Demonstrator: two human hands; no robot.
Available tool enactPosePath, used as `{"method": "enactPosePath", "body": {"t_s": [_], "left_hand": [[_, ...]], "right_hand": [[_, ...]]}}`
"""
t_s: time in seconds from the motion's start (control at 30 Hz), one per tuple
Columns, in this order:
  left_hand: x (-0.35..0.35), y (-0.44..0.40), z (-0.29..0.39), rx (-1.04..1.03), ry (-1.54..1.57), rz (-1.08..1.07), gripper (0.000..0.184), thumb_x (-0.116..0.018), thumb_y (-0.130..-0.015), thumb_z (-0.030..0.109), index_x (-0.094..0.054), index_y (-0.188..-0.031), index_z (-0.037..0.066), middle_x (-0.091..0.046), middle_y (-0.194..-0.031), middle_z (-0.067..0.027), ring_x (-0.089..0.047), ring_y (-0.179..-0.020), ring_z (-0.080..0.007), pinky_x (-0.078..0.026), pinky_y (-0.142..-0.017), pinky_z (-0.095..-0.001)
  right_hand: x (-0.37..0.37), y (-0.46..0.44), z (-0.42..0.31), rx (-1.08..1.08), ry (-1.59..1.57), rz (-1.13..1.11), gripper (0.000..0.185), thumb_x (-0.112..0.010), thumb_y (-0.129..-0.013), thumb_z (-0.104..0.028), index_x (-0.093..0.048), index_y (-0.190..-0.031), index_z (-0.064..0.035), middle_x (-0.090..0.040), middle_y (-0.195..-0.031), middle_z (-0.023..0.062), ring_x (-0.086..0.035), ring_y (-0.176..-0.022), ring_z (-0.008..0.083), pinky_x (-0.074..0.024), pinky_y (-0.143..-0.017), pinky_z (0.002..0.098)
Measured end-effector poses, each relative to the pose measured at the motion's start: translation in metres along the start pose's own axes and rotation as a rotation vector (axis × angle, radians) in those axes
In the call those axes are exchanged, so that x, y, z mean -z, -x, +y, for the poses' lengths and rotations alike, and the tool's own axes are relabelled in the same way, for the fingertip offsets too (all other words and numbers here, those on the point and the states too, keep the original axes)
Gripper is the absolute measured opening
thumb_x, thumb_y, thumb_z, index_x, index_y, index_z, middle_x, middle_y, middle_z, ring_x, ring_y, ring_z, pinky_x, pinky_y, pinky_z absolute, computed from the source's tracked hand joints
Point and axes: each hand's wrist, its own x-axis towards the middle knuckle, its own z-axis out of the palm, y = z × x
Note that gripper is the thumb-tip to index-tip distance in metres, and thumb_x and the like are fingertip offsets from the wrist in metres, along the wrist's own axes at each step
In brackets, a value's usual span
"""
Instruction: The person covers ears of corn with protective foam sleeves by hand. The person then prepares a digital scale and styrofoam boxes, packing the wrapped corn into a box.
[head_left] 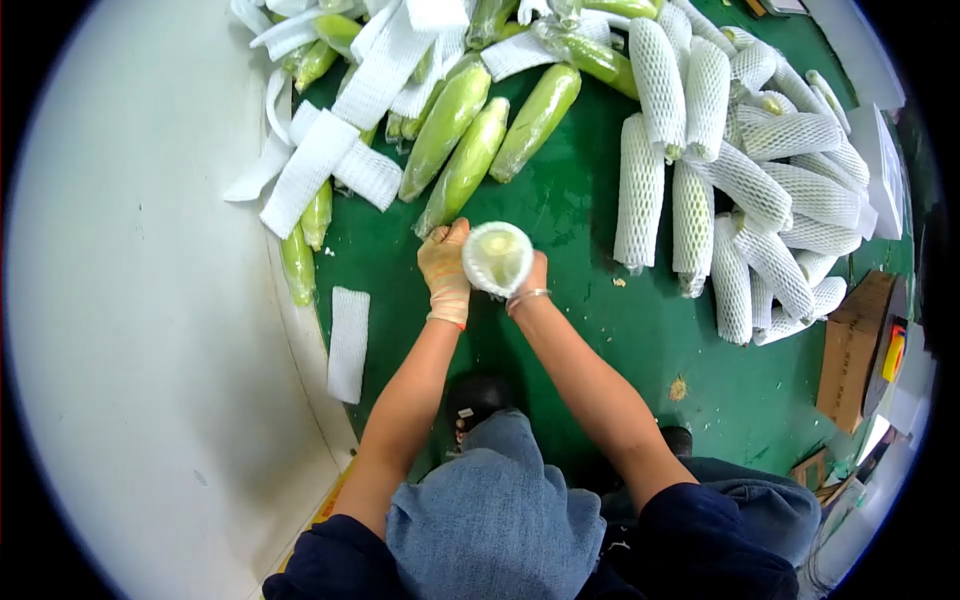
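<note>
A corn cob in a white foam net sleeve (497, 258) stands nearly end-on to the camera, its pale end showing inside the net. My right hand (534, 276) is closed on its right side, partly hidden behind it. Just left of the sleeve, my left hand (444, 262), in a thin pale covering, has its fingers curled closed; what they hold is hidden. Beyond it lies a green corn cob in clear film (466, 165), its lower tip close to my left fingers.
Flat white foam sleeves (310, 170) and film-wrapped cobs (538, 122) lie at the upper left and centre of the green table (560, 400). Several netted cobs (770, 190) are piled at right, above a cardboard piece (850, 350). One flat sleeve (348, 345) lies left of my forearm.
</note>
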Motion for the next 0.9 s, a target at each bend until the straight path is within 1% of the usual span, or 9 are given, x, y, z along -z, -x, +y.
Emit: {"method": "enactPosePath", "body": {"t_s": [0.1,0.17,0.27,0.33,0.37,0.43,0.53,0.63,0.9], "left_hand": [[-0.018,0.003,0.017,0.079,0.025,-0.201,0.017,-0.062,-0.081,0.013,-0.055,-0.068,0.003,-0.058,-0.071,-0.0007,-0.048,-0.063,-0.0097,-0.041,-0.06,-0.0249],[-0.055,0.024,0.067,-0.349,-0.493,-0.232,0.021,-0.061,-0.08,0.026,-0.061,-0.079,0.005,-0.058,-0.065,-0.0096,-0.056,-0.059,-0.0218,-0.046,-0.061,-0.0325],[-0.092,0.026,0.123,-0.221,-0.152,-0.408,0.022,-0.064,-0.077,0.027,-0.061,-0.089,0.008,-0.062,-0.071,-0.0114,-0.062,-0.07,-0.0288,-0.048,-0.066,-0.0366],[-0.08,-0.01,0.135,-0.557,-0.393,-0.103,0.033,-0.068,-0.074,0.029,-0.06,-0.096,0.006,-0.062,-0.081,-0.0125,-0.061,-0.077,-0.0293,-0.048,-0.071,-0.0365],[-0.072,-0.035,0.128,-0.73,-0.458,0.052,0.039,-0.07,-0.072,0.031,-0.058,-0.1,0.005,-0.062,-0.088,-0.0128,-0.061,-0.083,-0.0298,-0.048,-0.074,-0.0373],[-0.056,-0.067,0.126,-0.655,-0.852,0.103,0.056,-0.073,-0.068,0.033,-0.053,-0.111,0.003,-0.057,-0.107,-0.0152,-0.055,-0.099,-0.0345,-0.045,-0.084,-0.0402],[-0.052,-0.075,0.104,-0.487,-1.081,-0.071,0.09,-0.078,-0.061,0.037,-0.033,-0.131,0.004,-0.046,-0.124,-0.0165,-0.046,-0.113,-0.0353,-0.038,-0.093,-0.0437],[-0.053,-0.068,0.105,-0.441,-1.159,-0.155,0.109,-0.081,-0.057,0.039,-0.018,-0.14,0.006,-0.038,-0.133,-0.0197,-0.043,-0.116,-0.0356,-0.036,-0.097,-0.0463],[-0.018,-0.042,0.082,-0.524,-1.177,-0.021,0.102,-0.082,-0.052,0.032,-0.029,-0.134,0.004,-0.051,-0.112,-0.0174,-0.052,-0.103,-0.0335,-0.042,-0.087,-0.0421]], "right_hand": [[0.014,0.012,-0.034,-0.412,-0.606,-0.117,0.042,-0.05,-0.086,-0.049,-0.061,-0.105,-0.0128,-0.064,-0.103,0.0079,-0.06,-0.09,0.0225,-0.0493,-0.077,0.038],[0.059,-0.016,-0.063,-0.355,-0.653,-0.401,0.054,-0.043,-0.088,-0.054,-0.053,-0.116,-0.0093,-0.059,-0.114,0.0097,-0.056,-0.105,0.023,-0.048,-0.086,0.0393],[0.087,-0.021,-0.175,-0.176,-0.678,-0.495,0.053,-0.043,-0.089,-0.048,-0.054,-0.115,-0.0033,-0.062,-0.099,0.0076,-0.058,-0.093,0.0208,-0.0489,-0.077,0.0341],[0.101,-0.042,-0.214,-0.093,-0.554,-0.768,0.049,-0.044,-0.089,-0.042,-0.056,-0.113,-0.0006,-0.061,-0.085,0.0049,-0.058,-0.079,0.0163,-0.0471,-0.067,0.0298],[0.095,-0.057,-0.227,-0.033,-0.282,-0.877,0.047,-0.045,-0.089,-0.039,-0.057,-0.112,0.0008,-0.06,-0.077,0.0036,-0.057,-0.072,0.0141,-0.0457,-0.062,0.028],[0.021,-0.052,-0.231,0.449,0.654,-0.272,0.033,-0.06,-0.082,-0.025,-0.06,-0.106,-0.0021,-0.059,-0.069,0.0059,-0.056,-0.06,0.0163,-0.0458,-0.056,0.0296],[-0.07,-0.102,-0.219,1.339,1.237,-0.214,0.046,-0.06,-0.07,-0.006,-0.053,-0.115,-0.006,-0.057,-0.1,0.0177,-0.058,-0.088,0.0305,-0.0489,-0.077,0.0361],[-0.119,-0.153,-0.188,1.502,1.947,-0.022,0.041,-0.054,-0.079,-0.012,-0.046,-0.12,-0.0111,-0.053,-0.107,0.0105,-0.048,-0.108,0.0281,-0.0418,-0.086,0.0378],[-0.04,-0.024,-0.206,1.533,1.25,-0.607,0.039,-0.06,-0.071,-0.001,-0.052,-0.108,-0.0074,-0.054,-0.085,0.0119,-0.058,-0.074,0.0319,-0.0489,-0.06,0.0377]]}}
